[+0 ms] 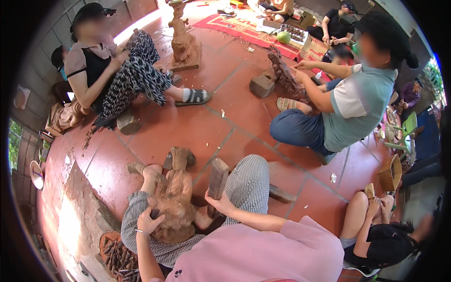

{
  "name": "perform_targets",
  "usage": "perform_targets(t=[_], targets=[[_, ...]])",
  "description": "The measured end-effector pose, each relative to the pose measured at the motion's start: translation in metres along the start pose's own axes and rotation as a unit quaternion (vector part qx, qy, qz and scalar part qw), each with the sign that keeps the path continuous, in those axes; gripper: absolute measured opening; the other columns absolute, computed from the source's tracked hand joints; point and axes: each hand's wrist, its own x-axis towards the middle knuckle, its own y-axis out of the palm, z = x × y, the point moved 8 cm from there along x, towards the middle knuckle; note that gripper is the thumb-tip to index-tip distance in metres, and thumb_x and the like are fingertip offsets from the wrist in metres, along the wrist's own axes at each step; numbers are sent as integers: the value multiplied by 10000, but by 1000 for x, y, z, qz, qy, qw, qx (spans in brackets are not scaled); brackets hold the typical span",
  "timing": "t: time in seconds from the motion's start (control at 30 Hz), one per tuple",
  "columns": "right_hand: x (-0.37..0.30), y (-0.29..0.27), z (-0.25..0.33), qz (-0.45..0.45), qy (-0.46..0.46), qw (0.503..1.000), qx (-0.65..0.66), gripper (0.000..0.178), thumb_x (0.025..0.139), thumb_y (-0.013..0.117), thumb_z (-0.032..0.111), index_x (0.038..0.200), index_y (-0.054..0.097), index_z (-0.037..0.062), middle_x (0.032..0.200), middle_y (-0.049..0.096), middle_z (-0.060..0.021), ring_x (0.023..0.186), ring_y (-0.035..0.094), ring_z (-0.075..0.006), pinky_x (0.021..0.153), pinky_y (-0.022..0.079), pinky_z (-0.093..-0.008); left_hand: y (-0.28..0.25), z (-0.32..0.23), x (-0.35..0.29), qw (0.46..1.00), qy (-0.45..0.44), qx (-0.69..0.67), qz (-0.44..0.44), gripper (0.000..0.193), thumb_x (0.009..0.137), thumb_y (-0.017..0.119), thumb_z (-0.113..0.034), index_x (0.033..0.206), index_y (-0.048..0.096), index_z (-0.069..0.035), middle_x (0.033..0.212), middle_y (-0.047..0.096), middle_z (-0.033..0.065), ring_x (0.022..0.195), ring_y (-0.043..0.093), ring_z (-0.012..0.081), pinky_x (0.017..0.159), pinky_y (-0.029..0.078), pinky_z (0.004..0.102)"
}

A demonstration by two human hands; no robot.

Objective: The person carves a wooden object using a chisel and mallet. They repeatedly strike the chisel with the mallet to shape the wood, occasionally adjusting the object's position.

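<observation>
A carved wooden figure (174, 199), light brown, stands between my bent legs with its head away from me. My left hand (149, 222) is closed at the lower left side of the carving, round a carving chisel (154, 214); only its dark end shows and its tip is hidden. On the other side my right hand (221, 206) grips a wooden mallet (218, 179), a worn squared block raised beside my right knee and apart from the figure. A dark wooden block (190, 158) is partly hidden behind the figure's head.
A round basket of several chisels (120, 256) sits at my left, by a stone slab (82, 211). Co-workers sit ahead (96, 70) and to the right (361, 103), (380, 244). Another statue (181, 37) stands at the back. A wood piece (282, 193) lies right of my knee.
</observation>
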Motion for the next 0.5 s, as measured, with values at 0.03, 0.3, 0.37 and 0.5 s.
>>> perform_targets(t=[0.03,0.3,0.37,0.5], targets=[[-3,3,5,15,-21,1000,12,160,860,670,66,980,565,48,879,569,-3,834,543,-111,755,467,-285,-3,-3,2,1000,0,-6,-2,514,680,796,-421,948,663,-4,846,682,189,814,671,351,731,531,399],[-27,20,17,166,-66,974,-140,167,812,670,42,947,576,76,927,592,-30,902,568,-146,826,461,-291,-3,-14,-11,994,-16,50,-98,446,791,690,-481,951,636,-69,829,669,209,794,651,399,666,505,475],[-26,22,19,127,-106,974,-155,162,777,699,42,905,608,82,876,599,-30,828,578,-138,740,485,-297,-12,-30,-22,985,-51,5,-163,371,867,626,-431,974,628,-75,845,673,198,800,655,385,670,506,468],[-22,39,29,150,-77,975,-148,170,819,665,1,951,583,71,886,585,-22,832,568,-132,773,476,-286,1,-90,-43,970,56,-129,-199,216,894,616,-254,1012,623,-74,868,655,173,803,645,365,676,508,429]])
